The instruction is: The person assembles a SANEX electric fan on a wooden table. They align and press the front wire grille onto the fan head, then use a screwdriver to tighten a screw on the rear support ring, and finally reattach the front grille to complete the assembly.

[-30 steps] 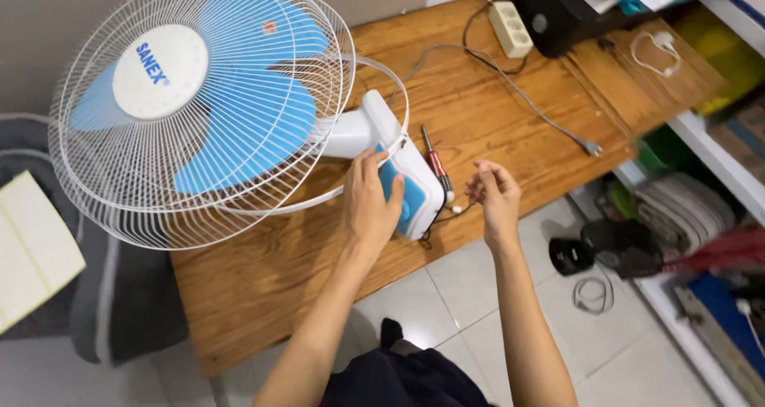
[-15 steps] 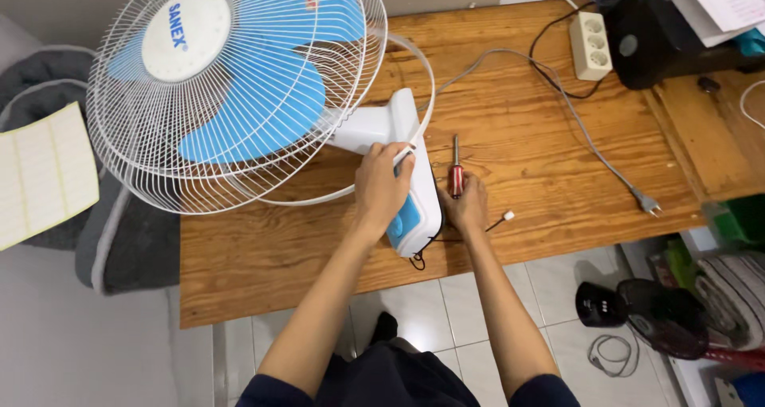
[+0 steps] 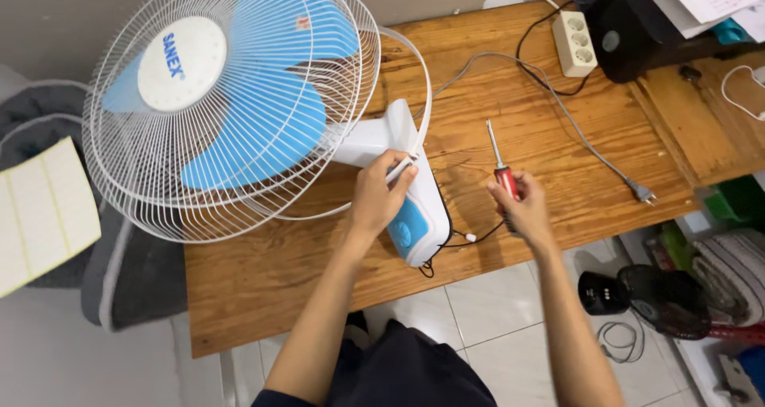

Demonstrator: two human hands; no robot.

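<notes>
On the wooden table (image 3: 558,176), the left hand (image 3: 381,192) is curled over the white-and-blue plastic base (image 3: 414,208) of an electric fan, fingers pressed on its upper edge. The right hand (image 3: 522,208) is closed around the red handle of a thin metal-shaft screwdriver (image 3: 498,156), tip pointed away. The fan's white wire cage with blue blades (image 3: 231,104) is laid on the table's left part. A grey cable (image 3: 574,132) and white power strip (image 3: 575,42) are seen further back.
</notes>
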